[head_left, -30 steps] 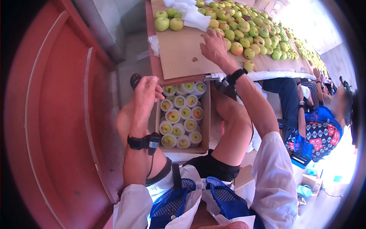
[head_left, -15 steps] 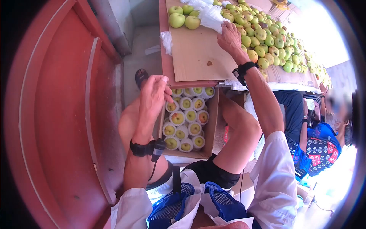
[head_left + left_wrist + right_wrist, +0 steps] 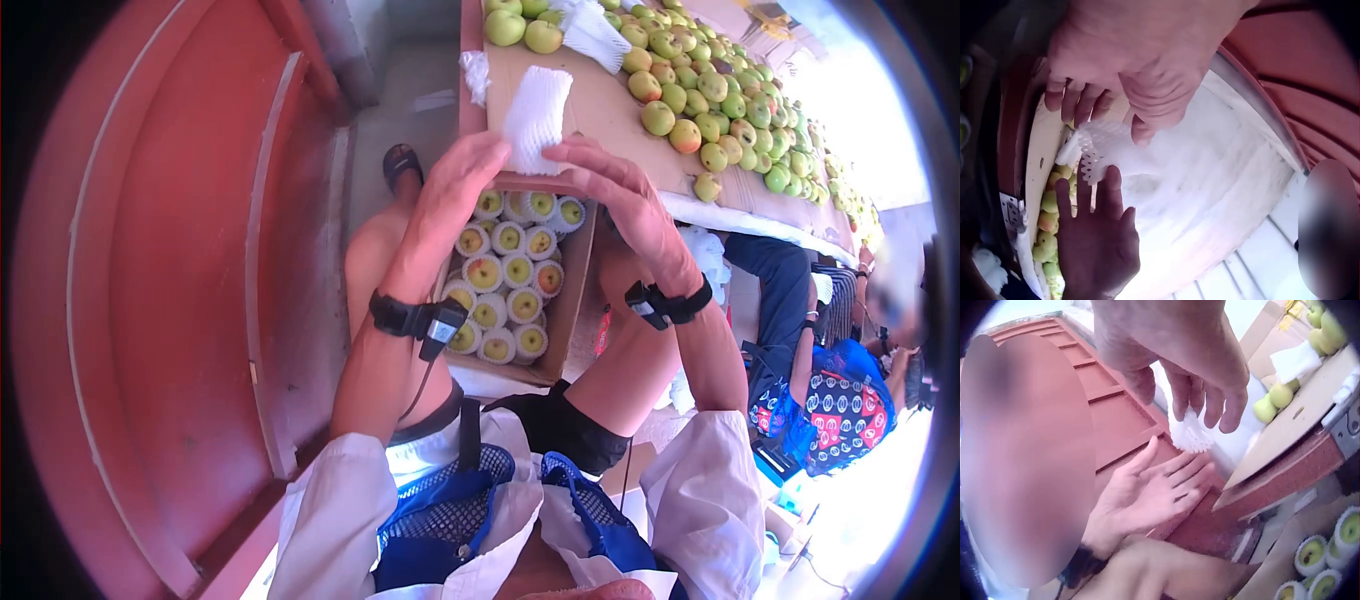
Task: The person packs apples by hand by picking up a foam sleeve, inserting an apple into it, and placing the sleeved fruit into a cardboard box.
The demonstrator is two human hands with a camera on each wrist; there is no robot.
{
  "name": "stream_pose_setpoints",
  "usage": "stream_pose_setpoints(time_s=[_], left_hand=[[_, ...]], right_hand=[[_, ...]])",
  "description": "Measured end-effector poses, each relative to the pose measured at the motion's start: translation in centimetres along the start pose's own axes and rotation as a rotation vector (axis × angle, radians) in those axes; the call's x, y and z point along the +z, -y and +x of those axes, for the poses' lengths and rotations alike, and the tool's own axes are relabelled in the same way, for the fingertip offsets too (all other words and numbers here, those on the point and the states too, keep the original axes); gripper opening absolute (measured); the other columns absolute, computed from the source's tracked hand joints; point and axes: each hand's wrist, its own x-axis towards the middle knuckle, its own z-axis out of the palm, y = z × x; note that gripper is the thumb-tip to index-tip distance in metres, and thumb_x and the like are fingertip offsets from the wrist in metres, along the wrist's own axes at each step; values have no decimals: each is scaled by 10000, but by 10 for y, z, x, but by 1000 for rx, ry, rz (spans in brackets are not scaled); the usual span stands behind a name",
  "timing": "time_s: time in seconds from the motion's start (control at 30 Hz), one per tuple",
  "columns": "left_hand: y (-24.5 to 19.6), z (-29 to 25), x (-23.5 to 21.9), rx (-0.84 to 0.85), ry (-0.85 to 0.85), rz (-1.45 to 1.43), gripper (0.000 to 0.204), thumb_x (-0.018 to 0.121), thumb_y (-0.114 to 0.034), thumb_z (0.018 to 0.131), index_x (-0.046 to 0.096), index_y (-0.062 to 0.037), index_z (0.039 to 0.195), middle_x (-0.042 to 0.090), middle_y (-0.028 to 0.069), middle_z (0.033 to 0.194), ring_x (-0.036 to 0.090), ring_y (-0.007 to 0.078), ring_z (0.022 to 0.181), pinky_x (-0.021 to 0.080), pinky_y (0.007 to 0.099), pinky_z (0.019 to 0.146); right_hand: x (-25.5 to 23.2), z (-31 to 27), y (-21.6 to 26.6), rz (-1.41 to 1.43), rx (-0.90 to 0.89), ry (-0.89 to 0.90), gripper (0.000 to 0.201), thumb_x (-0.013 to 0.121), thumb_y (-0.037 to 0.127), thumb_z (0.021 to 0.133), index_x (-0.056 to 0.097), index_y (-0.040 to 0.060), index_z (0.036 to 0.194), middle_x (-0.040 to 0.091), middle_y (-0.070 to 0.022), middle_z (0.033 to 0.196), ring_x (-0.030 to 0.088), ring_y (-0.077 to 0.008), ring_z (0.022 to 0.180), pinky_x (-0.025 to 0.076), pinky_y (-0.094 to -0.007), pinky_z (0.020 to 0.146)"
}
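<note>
A white foam fruit net stands lengthwise between both hands at the table's near edge. My left hand is at its left side, palm toward it and fingers extended. Opposite, my right hand touches the net with nearly straight fingers, and in the left wrist view the foam net overlaps some of those fingers. The right wrist view shows the foam net below the right fingers, its lower end at the left fingertips. Just below the hands is a cardboard box of apples in foam nets.
A big heap of loose apples covers the right of the cardboard-topped table. More foam nets lie beside several green apples at the back. A red door stands left; another person sits at right.
The right hand has come back from the stacked nets with one foam net, toward me and over the box. My left hand has moved forward to meet it.
</note>
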Motion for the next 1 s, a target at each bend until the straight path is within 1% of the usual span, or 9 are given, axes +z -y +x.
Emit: stream_pose_setpoints(time_s=[0.07,0.1,0.2,0.33,0.43,0.53,0.7,0.93,1.0], left_hand=[[-5,4,3,-39,169,-282,468,576,-350,1043,572,35,1309,638,97,1224,575,162,1131,444,308,954],[-9,1,1,-95,206,-331,497,607,-309,1027,531,55,1356,613,104,1285,567,167,1174,420,319,1033],[-3,4,5,-1,158,-365,403,662,-224,991,589,23,1302,646,87,1245,586,160,1161,425,321,1057],[9,10,6,94,-39,-152,271,710,-94,939,661,-10,1191,696,42,1140,631,126,1066,485,298,975],[16,16,11,142,-132,21,231,714,-39,923,678,-14,1149,711,21,1088,645,101,994,518,272,901],[16,16,14,190,-185,154,218,706,-7,919,672,-7,1135,710,19,1089,640,87,971,525,257,858],[7,13,26,333,-247,452,208,678,46,895,668,-13,1094,720,19,1053,641,89,955,520,262,834],[-2,13,33,685,-190,721,283,643,99,838,686,-58,1070,732,88,1071,693,243,963,549,338,835],[-3,11,34,775,-162,795,297,634,111,833,687,-64,1068,735,87,1081,686,274,983,553,362,843]], right_hand=[[4,-8,-11,93,64,55,394,596,271,971,687,34,1271,590,-69,1362,518,-207,1280,317,-342,1145],[6,-11,-13,92,56,85,398,595,276,971,688,32,1271,601,-69,1351,516,-206,1281,314,-342,1147],[8,-14,-10,29,81,109,405,593,300,976,695,23,1252,628,-73,1320,528,-200,1261,340,-337,1129],[10,-9,-21,-113,70,-8,440,591,370,985,704,14,1218,663,-86,1251,584,-180,1156,429,-330,1044],[5,-1,-21,-276,120,-36,474,592,409,990,682,9,1228,686,-93,1188,631,-165,1057,487,-304,911],[6,-5,0,-61,154,-46,492,598,420,993,662,-3,1237,702,-98,1144,656,-162,999,485,-293,812],[4,7,-9,296,340,-70,384,543,330,1037,637,7,1222,697,-102,1151,667,-185,1027,487,-291,777],[-6,14,-25,597,312,-16,343,509,214,1028,565,-21,1271,685,-140,1161,691,-236,1019,507,-292,716],[-3,13,-24,551,293,-47,338,501,186,1012,585,-31,1257,683,-137,1159,681,-217,1018,497,-294,733]])
